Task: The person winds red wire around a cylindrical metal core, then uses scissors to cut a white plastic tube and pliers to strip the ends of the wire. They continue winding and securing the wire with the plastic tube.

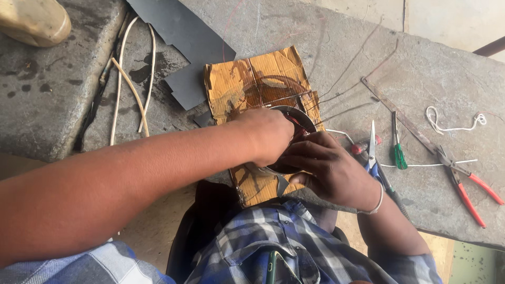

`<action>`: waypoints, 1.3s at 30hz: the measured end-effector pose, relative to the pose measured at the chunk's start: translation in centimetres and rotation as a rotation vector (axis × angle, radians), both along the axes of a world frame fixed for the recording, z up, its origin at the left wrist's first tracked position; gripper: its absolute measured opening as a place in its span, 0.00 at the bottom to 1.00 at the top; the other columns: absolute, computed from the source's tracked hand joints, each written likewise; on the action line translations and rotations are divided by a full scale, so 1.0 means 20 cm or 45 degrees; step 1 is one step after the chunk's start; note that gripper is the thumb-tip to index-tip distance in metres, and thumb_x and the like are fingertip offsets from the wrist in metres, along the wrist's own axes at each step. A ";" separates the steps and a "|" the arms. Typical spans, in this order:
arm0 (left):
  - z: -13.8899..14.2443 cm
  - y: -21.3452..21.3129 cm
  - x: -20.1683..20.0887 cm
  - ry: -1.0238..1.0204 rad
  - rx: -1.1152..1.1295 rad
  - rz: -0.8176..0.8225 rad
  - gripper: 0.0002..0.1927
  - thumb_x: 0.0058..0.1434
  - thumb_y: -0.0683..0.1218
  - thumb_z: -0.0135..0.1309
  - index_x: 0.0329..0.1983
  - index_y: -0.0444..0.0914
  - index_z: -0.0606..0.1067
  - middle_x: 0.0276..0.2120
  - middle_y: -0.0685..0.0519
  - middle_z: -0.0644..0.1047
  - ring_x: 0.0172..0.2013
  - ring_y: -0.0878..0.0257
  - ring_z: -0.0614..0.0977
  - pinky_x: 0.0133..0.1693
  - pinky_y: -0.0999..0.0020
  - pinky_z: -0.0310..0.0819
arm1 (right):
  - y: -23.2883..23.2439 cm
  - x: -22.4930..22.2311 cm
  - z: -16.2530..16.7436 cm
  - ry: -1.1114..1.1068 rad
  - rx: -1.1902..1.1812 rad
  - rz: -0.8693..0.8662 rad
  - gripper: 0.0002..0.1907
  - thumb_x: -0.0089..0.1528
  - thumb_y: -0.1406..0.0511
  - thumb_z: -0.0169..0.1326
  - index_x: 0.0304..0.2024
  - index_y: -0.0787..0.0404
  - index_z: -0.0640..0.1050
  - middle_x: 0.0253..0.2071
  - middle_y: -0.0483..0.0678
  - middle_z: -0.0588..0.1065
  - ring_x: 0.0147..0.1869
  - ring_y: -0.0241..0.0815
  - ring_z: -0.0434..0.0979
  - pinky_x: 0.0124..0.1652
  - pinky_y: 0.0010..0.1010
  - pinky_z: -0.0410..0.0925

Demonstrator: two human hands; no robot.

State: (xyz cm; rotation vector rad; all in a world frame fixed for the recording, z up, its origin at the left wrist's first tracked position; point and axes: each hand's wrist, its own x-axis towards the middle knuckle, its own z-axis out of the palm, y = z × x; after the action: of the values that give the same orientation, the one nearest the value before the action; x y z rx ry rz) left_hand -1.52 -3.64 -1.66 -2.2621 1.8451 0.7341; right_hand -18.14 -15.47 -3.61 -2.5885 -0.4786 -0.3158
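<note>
On stained cardboard, left hand covering dark round motor part, right hand beside, both fingers' grip unclear.

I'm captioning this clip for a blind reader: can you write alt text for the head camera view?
Both hands, left hand and right hand, close around a round metal part wound with copper wire, on a piece of cardboard laid on a stone slab. To the right lie scissors, a green-handled screwdriver and red-handled pliers.
</note>
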 end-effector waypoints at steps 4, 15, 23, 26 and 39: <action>0.06 0.02 0.03 0.025 0.098 0.042 0.14 0.51 0.50 0.68 0.41 0.45 0.84 0.43 0.50 0.82 0.49 0.52 0.83 0.48 0.54 0.79 | 0.04 -0.05 -0.07 -0.186 -0.152 -0.083 0.31 0.57 0.46 0.57 0.54 0.59 0.79 0.54 0.49 0.77 0.63 0.57 0.72 0.61 0.50 0.62; -0.03 -0.04 0.06 -0.094 0.042 -0.052 0.09 0.55 0.46 0.61 0.39 0.42 0.83 0.39 0.47 0.83 0.44 0.51 0.85 0.43 0.55 0.81 | 0.06 0.03 -0.42 -0.474 -0.084 -0.321 0.21 0.63 0.51 0.63 0.47 0.59 0.80 0.47 0.48 0.77 0.58 0.52 0.76 0.62 0.50 0.63; -0.09 0.16 0.00 -0.054 -0.283 0.043 0.06 0.57 0.51 0.59 0.33 0.46 0.84 0.34 0.49 0.83 0.39 0.51 0.85 0.39 0.54 0.80 | 0.12 0.02 -0.42 -0.599 -0.117 -0.329 0.19 0.61 0.52 0.63 0.44 0.58 0.81 0.43 0.48 0.75 0.53 0.51 0.75 0.57 0.49 0.63; -0.11 0.20 0.03 0.160 -0.363 0.108 0.06 0.58 0.51 0.59 0.35 0.48 0.84 0.33 0.51 0.83 0.38 0.53 0.84 0.40 0.55 0.79 | 0.13 -0.01 -0.39 -0.557 -0.136 -0.318 0.22 0.59 0.51 0.63 0.45 0.60 0.81 0.44 0.50 0.76 0.54 0.53 0.75 0.56 0.49 0.63; -0.07 0.05 0.09 -0.036 -0.564 0.250 0.21 0.58 0.57 0.62 0.39 0.35 0.78 0.33 0.45 0.80 0.37 0.49 0.84 0.41 0.52 0.80 | -0.06 -0.05 -0.12 -0.142 0.123 -0.841 0.10 0.69 0.71 0.58 0.53 0.60 0.82 0.48 0.51 0.80 0.50 0.43 0.82 0.50 0.35 0.73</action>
State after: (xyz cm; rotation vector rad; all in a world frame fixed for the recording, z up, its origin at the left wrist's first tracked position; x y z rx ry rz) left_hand 0.28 -2.56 -3.08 -2.7345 1.9476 0.3321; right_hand -19.24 -16.77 -5.93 -2.5692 0.3693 -0.6824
